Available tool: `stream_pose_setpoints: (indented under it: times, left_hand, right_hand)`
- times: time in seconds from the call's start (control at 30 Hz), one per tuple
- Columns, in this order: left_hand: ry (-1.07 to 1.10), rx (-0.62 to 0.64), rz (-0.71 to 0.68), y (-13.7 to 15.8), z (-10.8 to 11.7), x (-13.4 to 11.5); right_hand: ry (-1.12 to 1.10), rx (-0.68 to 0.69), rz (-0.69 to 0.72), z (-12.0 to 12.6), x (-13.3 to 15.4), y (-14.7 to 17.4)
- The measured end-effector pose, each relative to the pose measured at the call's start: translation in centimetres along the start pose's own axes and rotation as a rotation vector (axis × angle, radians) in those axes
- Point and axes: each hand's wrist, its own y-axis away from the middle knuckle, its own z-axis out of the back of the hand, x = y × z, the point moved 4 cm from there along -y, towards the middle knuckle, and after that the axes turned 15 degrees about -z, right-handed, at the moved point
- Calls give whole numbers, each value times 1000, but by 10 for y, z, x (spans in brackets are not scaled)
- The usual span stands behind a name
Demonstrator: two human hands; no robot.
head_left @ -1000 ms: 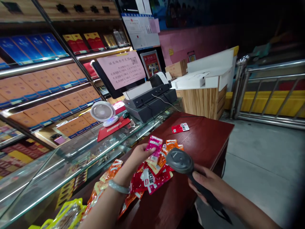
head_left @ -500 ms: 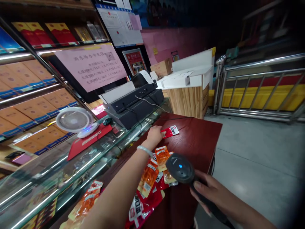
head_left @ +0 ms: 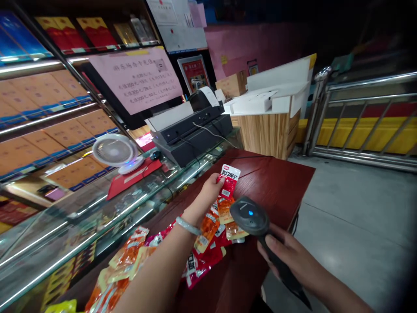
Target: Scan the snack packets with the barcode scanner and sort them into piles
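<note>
Red-and-white packet (head_left: 230, 183) – pinched at its left edge by the left hand (head_left: 211, 187), over the dark-red tabletop (head_left: 276, 179), just beyond loose orange packets (head_left: 208, 229). Right hand (head_left: 284, 250) wrapped round the handle of a dark scanner (head_left: 250, 219) – blue light showing, head near the red-and-white packet.

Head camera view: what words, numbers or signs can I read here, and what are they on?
"爽口魔芋": red packet in the left hand.
"爽口": partly covered packet in the pile.
"游乐场办卡充值": top line of the pink sign.
"200元", "300元", "500元": lower lines of that sign.
Too small or blurred: the sign's smallest print, scanner, framed red notice, wall papers, shelf boxes.
</note>
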Motion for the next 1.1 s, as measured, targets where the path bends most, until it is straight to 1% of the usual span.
stream_pose_setpoints:
  times: [0.1,0.23,0.33,0.4,0.47,0.53,0.6,0.63,0.67,0.7,0.77,0.8,0.87,0.93,1.0,1.03,1.1]
  left_hand:
    - [-19,-93,9,35,13,-15]
    - [-76,-157,33,66,26,-29]
    - [-95,-185,52,82,36,-27]
    - [-140,-191,69,94,47,-21]
    - [-291,-165,92,108,63,-16]
    - [-538,-130,127,123,80,-16]
    - [-763,-136,106,133,90,-21]
    - [-830,-144,56,134,89,-27]
    - [-863,-139,-11,133,84,-33]
    - [-873,-113,-79,129,73,-39]
    - [-881,15,-162,114,42,-48]
    - [-911,92,-156,105,24,-51]
    - [-985,242,-109,85,-8,-51]
    - [-1036,364,-20,69,-30,-46]
    - [-1027,441,99,60,-35,-36]
    - [-1002,463,154,59,-33,-30]
    - [-943,483,219,63,-20,-19]
  right_hand:
    - [28,39,9,-10,2,8]
    - [35,71,-48,-22,-3,22]
    - [36,87,-71,-31,-9,30]
    - [45,98,-71,-36,-15,34]
    - [46,104,-84,-38,-21,37]
    - [51,108,-87,-37,-27,39]
    - [65,102,-70,-35,-31,42]
    - [73,96,-63,-33,-33,44]
    - [74,81,-62,-30,-33,45]
    - [71,64,-65,-28,-34,46]
    - [63,48,-64,-24,-34,49]
    - [53,40,-57,-22,-33,50]
    - [35,31,-35,-20,-31,52]
    - [28,9,-14,-16,-28,55]
    - [46,-3,-7,-13,-26,58]
    - [57,1,-6,-12,-25,59]
    - [76,28,-3,-12,-24,61]
